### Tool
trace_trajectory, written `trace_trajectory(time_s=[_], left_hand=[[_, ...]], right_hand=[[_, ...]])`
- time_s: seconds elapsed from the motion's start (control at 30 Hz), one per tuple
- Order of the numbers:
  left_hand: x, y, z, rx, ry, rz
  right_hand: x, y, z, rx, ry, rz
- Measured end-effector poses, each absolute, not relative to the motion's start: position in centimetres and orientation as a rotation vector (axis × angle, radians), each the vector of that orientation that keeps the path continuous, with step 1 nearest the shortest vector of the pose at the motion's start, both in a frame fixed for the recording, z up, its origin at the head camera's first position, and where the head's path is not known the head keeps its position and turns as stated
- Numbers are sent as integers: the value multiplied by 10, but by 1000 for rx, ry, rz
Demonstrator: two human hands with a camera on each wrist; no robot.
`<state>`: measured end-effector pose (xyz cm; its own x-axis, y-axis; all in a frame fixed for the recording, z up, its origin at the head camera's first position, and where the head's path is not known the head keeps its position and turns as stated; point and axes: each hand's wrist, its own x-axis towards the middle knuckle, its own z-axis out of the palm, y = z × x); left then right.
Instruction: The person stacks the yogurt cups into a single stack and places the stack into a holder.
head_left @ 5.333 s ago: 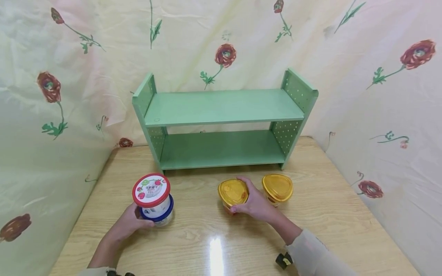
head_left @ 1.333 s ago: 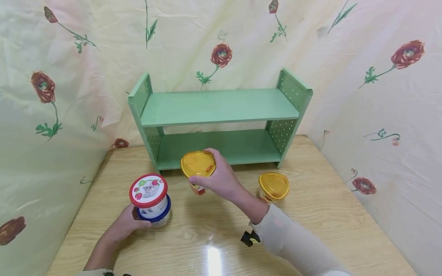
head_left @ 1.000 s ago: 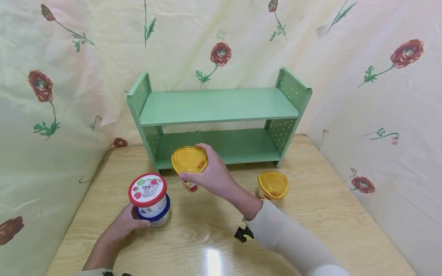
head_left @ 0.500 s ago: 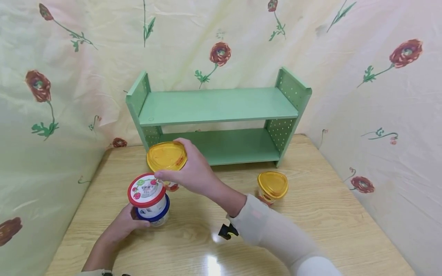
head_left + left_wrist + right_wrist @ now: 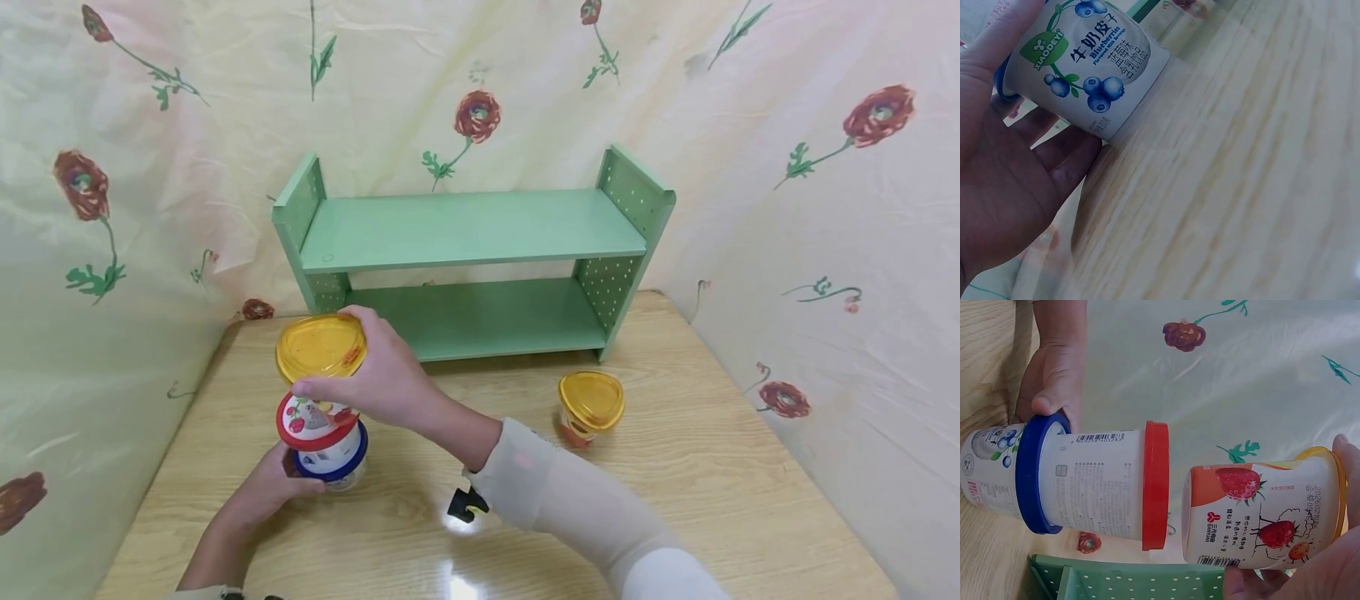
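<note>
My left hand (image 5: 272, 490) grips a blue-lidded yogurt cup (image 5: 1094, 62) with blueberries printed on it, standing on the table. Stacked upright on it is a red-lidded yogurt cup (image 5: 1100, 484). My right hand (image 5: 386, 379) holds a yellow-lidded yogurt cup (image 5: 318, 346) by its rim, directly over the stack. In the right wrist view, a narrow gap separates its strawberry-printed base from the red lid (image 5: 1155, 485). From the head view, the held cup covers the back of the red lid. A second yellow-lidded cup (image 5: 591, 402) stands alone to the right.
Behind the cups stands a green two-tier shelf (image 5: 472, 229) with perforated side panels. The wooden table (image 5: 697, 467) is bordered by flower-printed cloth (image 5: 795, 192) at the back and sides. A black wrist strap piece (image 5: 467, 505) sticks out below the right sleeve.
My right hand has lifted the yellow-lidded yogurt cup off the table and carried it left, until it hangs over the red-lidded cup. My left hand has kept its hold on the stack.
</note>
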<state>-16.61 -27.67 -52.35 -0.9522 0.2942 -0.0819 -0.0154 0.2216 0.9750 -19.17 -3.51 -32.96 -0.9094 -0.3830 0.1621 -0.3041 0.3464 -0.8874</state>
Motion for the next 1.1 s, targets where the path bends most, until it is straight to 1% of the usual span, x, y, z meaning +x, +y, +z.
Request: trace_trajectory(time_s=[0.57, 1.1], left_hand=[[-164, -276, -523, 294, 2207, 1848], [-163, -274, -523, 355, 2228, 1865]], right_hand=[[-194, -52, -334, -667, 2518, -1596], [-196, -57, -339, -729, 2513, -1547]])
